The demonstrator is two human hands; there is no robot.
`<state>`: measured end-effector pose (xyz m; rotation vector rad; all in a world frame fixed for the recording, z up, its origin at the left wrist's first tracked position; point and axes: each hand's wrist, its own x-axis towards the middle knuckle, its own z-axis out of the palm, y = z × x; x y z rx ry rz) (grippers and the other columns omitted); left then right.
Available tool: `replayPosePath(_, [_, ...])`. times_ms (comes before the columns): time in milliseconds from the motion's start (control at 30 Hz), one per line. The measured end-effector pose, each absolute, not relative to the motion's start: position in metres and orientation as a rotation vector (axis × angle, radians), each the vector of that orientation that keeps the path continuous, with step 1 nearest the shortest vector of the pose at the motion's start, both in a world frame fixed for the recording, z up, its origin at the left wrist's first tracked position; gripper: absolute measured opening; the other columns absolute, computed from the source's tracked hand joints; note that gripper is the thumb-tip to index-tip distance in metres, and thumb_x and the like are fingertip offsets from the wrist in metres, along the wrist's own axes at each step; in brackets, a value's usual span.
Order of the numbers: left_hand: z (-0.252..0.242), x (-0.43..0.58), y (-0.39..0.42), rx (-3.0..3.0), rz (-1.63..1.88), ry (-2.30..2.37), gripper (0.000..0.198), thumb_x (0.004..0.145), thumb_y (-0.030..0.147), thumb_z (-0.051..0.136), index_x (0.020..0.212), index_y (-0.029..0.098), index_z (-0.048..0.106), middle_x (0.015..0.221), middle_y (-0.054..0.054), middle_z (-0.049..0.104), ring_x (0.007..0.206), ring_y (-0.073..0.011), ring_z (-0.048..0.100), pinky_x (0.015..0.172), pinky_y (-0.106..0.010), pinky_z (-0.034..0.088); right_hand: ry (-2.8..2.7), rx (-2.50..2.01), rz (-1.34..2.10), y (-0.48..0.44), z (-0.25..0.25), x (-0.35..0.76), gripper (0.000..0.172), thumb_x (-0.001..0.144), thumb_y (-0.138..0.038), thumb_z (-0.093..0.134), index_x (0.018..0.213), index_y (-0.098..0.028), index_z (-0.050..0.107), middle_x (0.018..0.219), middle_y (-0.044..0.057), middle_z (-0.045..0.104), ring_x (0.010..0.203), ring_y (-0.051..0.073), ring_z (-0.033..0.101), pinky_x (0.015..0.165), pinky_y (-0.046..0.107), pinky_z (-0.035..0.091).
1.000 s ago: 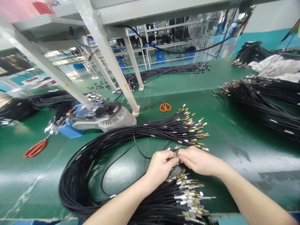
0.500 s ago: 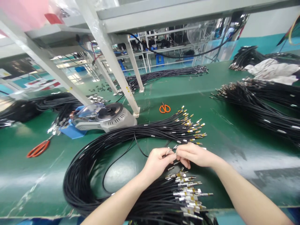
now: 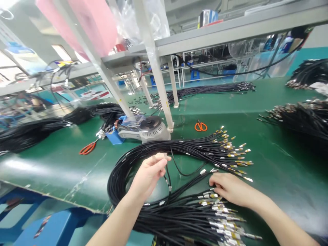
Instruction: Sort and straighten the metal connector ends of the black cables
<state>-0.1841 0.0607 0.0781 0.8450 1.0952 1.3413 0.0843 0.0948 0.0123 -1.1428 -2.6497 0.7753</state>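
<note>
My left hand [image 3: 151, 172] is raised over the loop of black cables [image 3: 115, 181], thumb and forefinger pinching a small pale tab [image 3: 165, 155]. Thin black strands hang just below these fingers; whether the tab belongs to one of them, I cannot tell. My right hand [image 3: 228, 187] rests by the metal-tipped cable ends [image 3: 220, 208] of the near bundle, its fingers curled. What those fingers hold, if anything, is hidden. Just above them lies a cable end with a white label [image 3: 203, 172]. Yellow and white tags mark the ends of the far bundle [image 3: 233, 150].
Behind the loop stands a grey round dispenser [image 3: 156, 133] beside a blue holder [image 3: 115, 136]. Orange-handled scissors [image 3: 200, 126] lie near a shelf post [image 3: 164, 92]; red-handled ones [image 3: 87, 148] lie left. More cable bundles [image 3: 302, 119] are at the right. A blue stool [image 3: 51, 227] stands below the table edge.
My hands were together at a cable end and have moved apart. The left has risen leftward with the pale tab; the right is lower by the near bundle. The view has swung left.
</note>
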Motion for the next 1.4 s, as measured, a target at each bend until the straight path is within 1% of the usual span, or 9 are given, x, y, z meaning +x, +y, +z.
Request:
replayPosePath(233, [0.072, -0.173, 0.071, 0.877, 1.339, 1.045, 0.017, 0.069, 0.028, 0.067, 0.072, 0.014, 0.058, 0.078, -0.002, 0.055, 0.062, -0.0073, 0.045, 0.054, -0.019, 0.036, -2.662, -1.154, 0.729, 0.096, 0.008, 0.085, 0.012, 0.082, -0.015, 0.044, 0.073, -0.019, 0.051, 0.078, 0.002, 0.056, 0.069, 0.015, 0.052, 0.061, 0.025, 0.038])
replayPosePath(467, [0.052, -0.132, 0.082, 1.239, 1.072, 1.188, 0.016, 0.078, 0.029, 0.052, 0.079, 0.013, 0.055, 0.069, -0.001, 0.053, 0.063, -0.0111, 0.048, 0.056, -0.022, 0.039, -2.511, -1.098, 0.882, 0.092, 0.026, 0.083, 0.013, 0.083, -0.015, 0.044, 0.071, -0.018, 0.049, 0.071, 0.0, 0.053, 0.066, 0.013, 0.047, 0.059, 0.023, 0.036])
replayPosePath(567, [0.035, -0.123, 0.086, 1.638, 0.957, 1.391, 0.032, 0.074, 0.02, 0.053, 0.105, 0.017, 0.053, 0.092, -0.005, 0.058, 0.085, -0.0182, 0.053, 0.073, -0.03, 0.043, -2.422, -1.084, 0.973, 0.09, 0.033, 0.083, 0.013, 0.083, -0.016, 0.046, 0.071, -0.017, 0.051, 0.069, -0.001, 0.053, 0.065, 0.012, 0.047, 0.059, 0.022, 0.035])
replayPosePath(633, [0.026, -0.12, 0.084, 1.911, 0.925, 1.453, 0.056, 0.069, 0.015, 0.055, 0.123, 0.02, 0.04, 0.116, -0.008, 0.051, 0.108, -0.0233, 0.045, 0.09, -0.039, 0.038, -2.359, -1.079, 1.036, 0.09, 0.035, 0.083, 0.012, 0.082, -0.017, 0.048, 0.071, -0.017, 0.053, 0.069, -0.001, 0.054, 0.065, 0.012, 0.047, 0.06, 0.022, 0.036])
replayPosePath(700, [0.022, -0.12, 0.076, 2.094, 0.966, 1.475, 0.058, 0.071, 0.013, 0.054, 0.125, 0.02, 0.037, 0.127, -0.01, 0.042, 0.119, -0.0247, 0.035, 0.098, -0.043, 0.03, -2.299, -1.084, 1.101, 0.09, 0.035, 0.083, 0.011, 0.081, -0.017, 0.049, 0.072, -0.016, 0.054, 0.068, -0.001, 0.054, 0.064, 0.012, 0.047, 0.059, 0.022, 0.036])
replayPosePath(867, [0.032, -0.115, 0.056, 2.185, 0.737, 1.308, 0.016, 0.084, 0.021, 0.043, 0.094, 0.018, 0.055, 0.092, -0.006, 0.056, 0.087, -0.0181, 0.051, 0.079, -0.029, 0.04, -2.148, -1.097, 1.327, 0.091, 0.033, 0.081, 0.009, 0.08, -0.016, 0.048, 0.072, -0.015, 0.054, 0.064, -0.002, 0.052, 0.059, 0.01, 0.047, 0.056, 0.021, 0.037])
replayPosePath(1000, [0.032, -0.103, 0.057, 1.999, 0.487, 1.238, 0.022, 0.087, 0.026, 0.037, 0.079, 0.018, 0.057, 0.075, -0.002, 0.059, 0.07, -0.0144, 0.052, 0.067, -0.024, 0.038, -2.023, -1.098, 1.471, 0.092, 0.032, 0.08, 0.009, 0.079, -0.017, 0.048, 0.073, -0.014, 0.053, 0.06, -0.003, 0.051, 0.055, 0.009, 0.047, 0.053, 0.02, 0.037])
replayPosePath(1133, [0.027, -0.095, 0.065, 1.81, 0.441, 1.223, 0.026, 0.084, 0.025, 0.039, 0.063, 0.017, 0.05, 0.056, 0.003, 0.05, 0.054, -0.01, 0.044, 0.054, -0.02, 0.032, -2.055, -1.042, 1.552, 0.093, 0.034, 0.087, 0.011, 0.081, -0.017, 0.045, 0.086, -0.015, 0.054, 0.065, -0.002, 0.054, 0.058, 0.01, 0.051, 0.054, 0.02, 0.04])
replayPosePath(1400, [0.024, -0.093, 0.067, 1.734, 0.474, 1.192, 0.026, 0.084, 0.026, 0.036, 0.061, 0.017, 0.044, 0.055, 0.005, 0.042, 0.053, -0.0085, 0.038, 0.051, -0.019, 0.029, -2.457, -0.955, 1.105, 0.095, 0.037, 0.092, 0.023, 0.088, -0.018, 0.037, 0.076, -0.015, 0.057, 0.071, 0.002, 0.056, 0.064, 0.011, 0.05, 0.06, 0.021, 0.038])
